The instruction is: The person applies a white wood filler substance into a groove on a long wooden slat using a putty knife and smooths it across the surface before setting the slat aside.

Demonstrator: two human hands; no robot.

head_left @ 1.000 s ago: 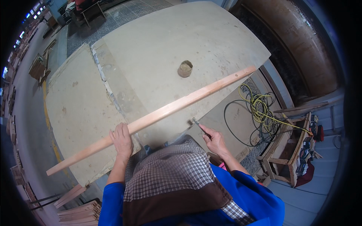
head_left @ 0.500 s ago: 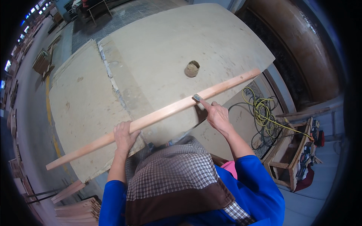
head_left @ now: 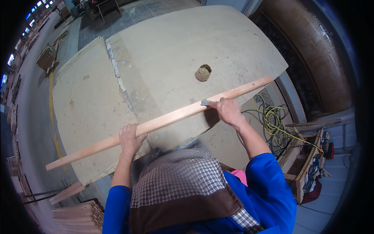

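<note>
A long pale wooden strip [head_left: 171, 118] lies slantwise across the near side of a worn, stained tabletop [head_left: 167, 58], its left end jutting past the edge. My left hand [head_left: 130, 139] is closed over the strip left of its middle, with the thumb on the near side. In my right hand [head_left: 230, 112] is a small putty knife [head_left: 205, 102], its blade against the strip right of the middle. My fingers cover most of its handle. Beyond the strip stands a short, crusted open can [head_left: 203, 73] with light brown stuff inside.
Yellow and dark hoses [head_left: 272, 117] lie coiled at the right, by a wooden rack [head_left: 302, 171] with power tools. A large brown cylinder [head_left: 315, 54] stands at the back right. Stacked wooden strips [head_left: 76, 218] lie at the lower left. A ragged seam [head_left: 117, 74] splits the tabletop.
My right hand has turned and drawn its index finger back from the knife's blade. The blade stays on nearly the same part of the strip. The whole view has shifted slightly.
</note>
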